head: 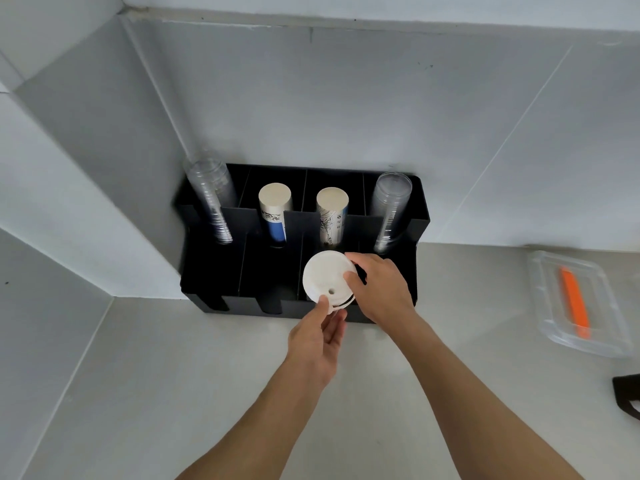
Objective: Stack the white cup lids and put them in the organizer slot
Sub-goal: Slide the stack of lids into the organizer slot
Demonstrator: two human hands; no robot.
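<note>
Both hands, the left hand [317, 336] and right hand [379, 289], are holding the white lids [325, 277] together, keeping them neat above the black organizer [214, 268] slot.

Lid stack [327, 279]: count unreadable, only the top lid and a thin dark gap at its lower edge show. Right hand [379, 289] covers the stack's right rim and the organizer [214, 268] slot behind it. Left hand [317, 341] fingers sit under the stack, tips hidden. Far right of organizer, a dark object [627, 393] is cut by the frame edge, unidentifiable.
</note>
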